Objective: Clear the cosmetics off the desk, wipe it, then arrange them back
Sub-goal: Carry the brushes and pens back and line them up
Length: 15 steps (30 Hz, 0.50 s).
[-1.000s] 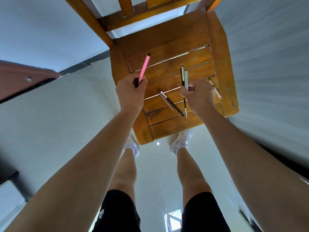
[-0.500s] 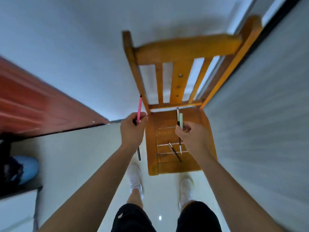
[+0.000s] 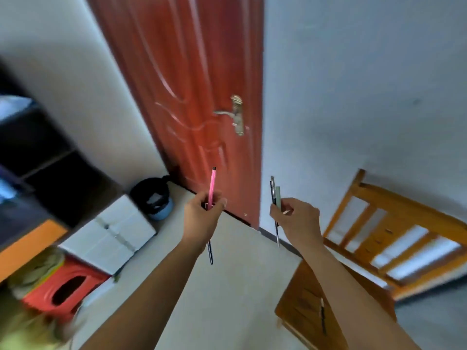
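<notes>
Red door [image 3: 192, 84] and pale walls stand beyond both grips. Left grip [image 3: 202, 219] is curled round a pink pen [image 3: 211, 188] that points up, with a dark pen [image 3: 209, 253] jutting out beneath it. Right grip [image 3: 298, 219] pinches a green pen [image 3: 278, 195] and thin dark pens [image 3: 273, 195], upright. Below and to its right, a wooden chair [image 3: 379, 223] carries one blurred pen [image 3: 322, 317].

Both bare forearms reach forward, side by side and apart. The left hand [image 3: 202, 219] is curled round a pink pencil [image 3: 211, 186], which stands upright. The right hand [image 3: 298, 219] pinches a bunch of thin pencils [image 3: 277, 198] between thumb and fingers, also upright, knuckles toward the camera.
</notes>
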Each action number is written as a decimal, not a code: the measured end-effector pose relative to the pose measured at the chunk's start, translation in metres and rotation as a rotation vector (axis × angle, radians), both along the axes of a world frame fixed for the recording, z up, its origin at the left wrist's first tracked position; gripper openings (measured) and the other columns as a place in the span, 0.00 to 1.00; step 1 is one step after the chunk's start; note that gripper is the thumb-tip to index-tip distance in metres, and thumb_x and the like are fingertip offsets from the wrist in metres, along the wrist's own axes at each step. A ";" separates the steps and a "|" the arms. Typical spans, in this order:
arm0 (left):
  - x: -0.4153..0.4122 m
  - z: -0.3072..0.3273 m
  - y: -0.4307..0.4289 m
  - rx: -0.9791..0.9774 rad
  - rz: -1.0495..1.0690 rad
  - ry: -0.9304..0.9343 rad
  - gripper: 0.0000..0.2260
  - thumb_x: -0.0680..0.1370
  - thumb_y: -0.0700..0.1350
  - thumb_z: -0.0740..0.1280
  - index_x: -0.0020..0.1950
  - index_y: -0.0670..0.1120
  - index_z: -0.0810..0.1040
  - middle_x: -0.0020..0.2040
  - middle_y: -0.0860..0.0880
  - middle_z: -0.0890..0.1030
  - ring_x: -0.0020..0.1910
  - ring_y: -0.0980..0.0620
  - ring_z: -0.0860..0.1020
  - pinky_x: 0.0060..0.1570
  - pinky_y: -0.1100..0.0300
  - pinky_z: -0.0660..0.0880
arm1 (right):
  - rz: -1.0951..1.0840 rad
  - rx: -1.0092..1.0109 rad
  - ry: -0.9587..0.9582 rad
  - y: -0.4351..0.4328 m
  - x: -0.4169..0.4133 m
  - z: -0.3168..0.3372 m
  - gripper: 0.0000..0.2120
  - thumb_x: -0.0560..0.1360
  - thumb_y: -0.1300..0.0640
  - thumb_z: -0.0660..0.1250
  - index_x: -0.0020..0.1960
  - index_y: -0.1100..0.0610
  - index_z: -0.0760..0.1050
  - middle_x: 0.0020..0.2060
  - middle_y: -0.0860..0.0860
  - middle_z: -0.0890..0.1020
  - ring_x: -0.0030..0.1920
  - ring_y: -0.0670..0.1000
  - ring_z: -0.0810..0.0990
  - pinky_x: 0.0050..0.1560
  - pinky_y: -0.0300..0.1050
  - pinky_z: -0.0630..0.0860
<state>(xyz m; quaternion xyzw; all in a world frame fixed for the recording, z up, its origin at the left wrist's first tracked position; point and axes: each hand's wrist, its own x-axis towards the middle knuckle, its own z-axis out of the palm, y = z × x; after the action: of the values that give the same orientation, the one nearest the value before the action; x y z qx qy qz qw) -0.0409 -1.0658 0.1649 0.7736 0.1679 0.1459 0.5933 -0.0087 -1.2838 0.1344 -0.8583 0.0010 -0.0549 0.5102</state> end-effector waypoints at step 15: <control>-0.328 0.019 0.456 0.000 0.740 -0.075 0.05 0.75 0.41 0.74 0.43 0.51 0.82 0.33 0.50 0.78 0.28 0.59 0.74 0.29 0.67 0.73 | 0.783 -0.069 -0.049 0.523 -0.183 0.010 0.12 0.71 0.50 0.72 0.31 0.49 0.76 0.26 0.40 0.79 0.29 0.42 0.75 0.31 0.35 0.67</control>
<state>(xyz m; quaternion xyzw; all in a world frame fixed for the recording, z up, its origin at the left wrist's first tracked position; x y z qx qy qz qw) -0.3691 -0.6098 0.1841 0.6547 0.4145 0.3788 0.5061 -0.1916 -0.7609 0.1446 -0.8088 -0.3406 0.1235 0.4633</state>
